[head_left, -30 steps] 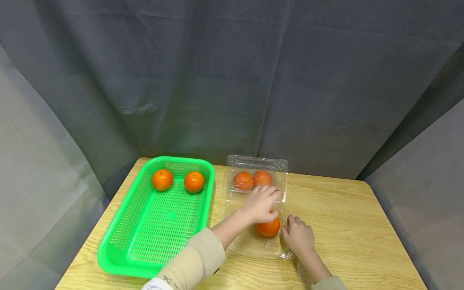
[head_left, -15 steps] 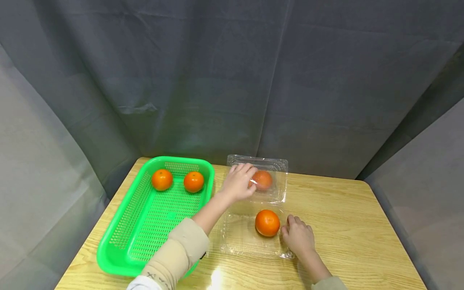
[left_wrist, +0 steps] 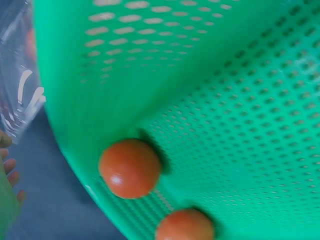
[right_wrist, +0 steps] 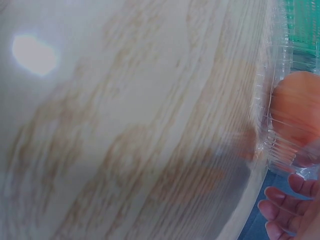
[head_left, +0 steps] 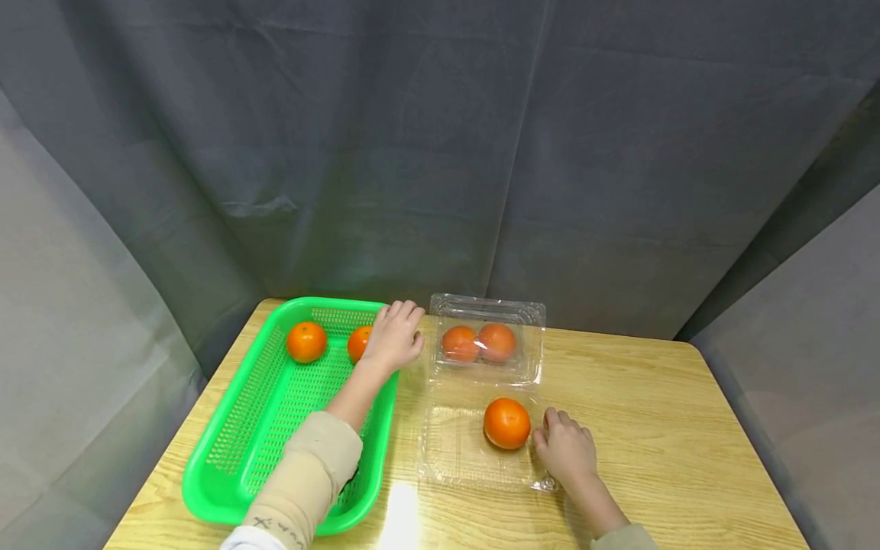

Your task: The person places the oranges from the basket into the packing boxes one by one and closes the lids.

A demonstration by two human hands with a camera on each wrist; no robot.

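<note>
In the head view my left hand [head_left: 393, 336] is over the right rim of a green basket [head_left: 374, 466], its fingers loosely bent with nothing held. Beneath it, an orange [head_left: 358, 343] is partly hidden; a second orange [head_left: 306, 342] sits to its left. My right hand [head_left: 567, 447] rests at the right edge of a clear plastic clamshell [head_left: 457, 458], fingers relaxed. In the clamshell's front half lies one orange [head_left: 507, 423], left of that hand. Two more oranges, a left one [head_left: 460, 344] and a right one [head_left: 497, 342], show through the back half.
A wooden table [head_left: 653, 428] carries everything, with the basket on the left and the clamshell at the middle. Grey cloth [head_left: 440, 153] hangs behind and along both sides. The basket's raised perforated wall [left_wrist: 130, 50] is close to the left wrist camera.
My left hand has left the orange in the clamshell's front half and moved left, past the back half, to the basket's rim. My right hand has stayed in place.
</note>
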